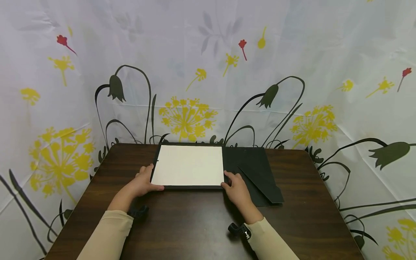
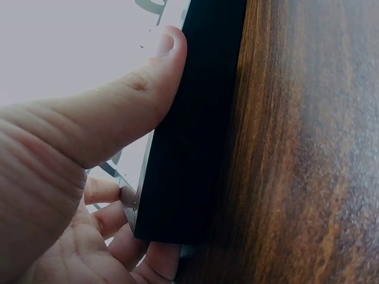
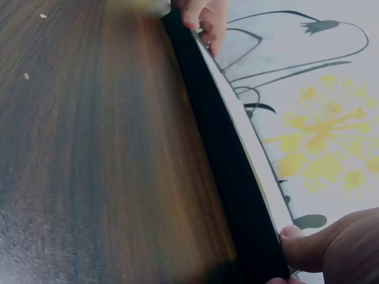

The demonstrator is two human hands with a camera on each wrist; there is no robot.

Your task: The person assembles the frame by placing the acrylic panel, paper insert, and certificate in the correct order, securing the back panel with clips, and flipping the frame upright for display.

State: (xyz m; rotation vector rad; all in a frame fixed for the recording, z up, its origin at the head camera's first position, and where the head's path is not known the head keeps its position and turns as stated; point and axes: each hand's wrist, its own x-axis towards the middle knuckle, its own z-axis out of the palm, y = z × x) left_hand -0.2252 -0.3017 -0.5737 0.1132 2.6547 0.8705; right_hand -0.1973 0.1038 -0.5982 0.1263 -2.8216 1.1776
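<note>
A black picture frame point(image 1: 195, 187) with a blank white sheet point(image 1: 188, 165) inside it is at the far middle of a brown table. My left hand point(image 1: 140, 183) grips its near left corner, the thumb point(image 2: 169, 65) along the near side and the fingers point(image 2: 163, 257) curled around the end. At the near right corner, my right hand point(image 1: 238, 191) holds the frame between thumb point(image 3: 302, 244) and fingers. Just right of the frame lies a black backing board point(image 1: 251, 157) with a stand flap point(image 1: 261, 186) slanting across it, partly behind the right hand.
The dark wood-grain table point(image 1: 188, 224) runs toward me on both sides of my forearms. A white curtain point(image 1: 182, 47) printed with flowers hangs behind the table and around its sides. Each wrist wears a black strap point(image 1: 242, 231).
</note>
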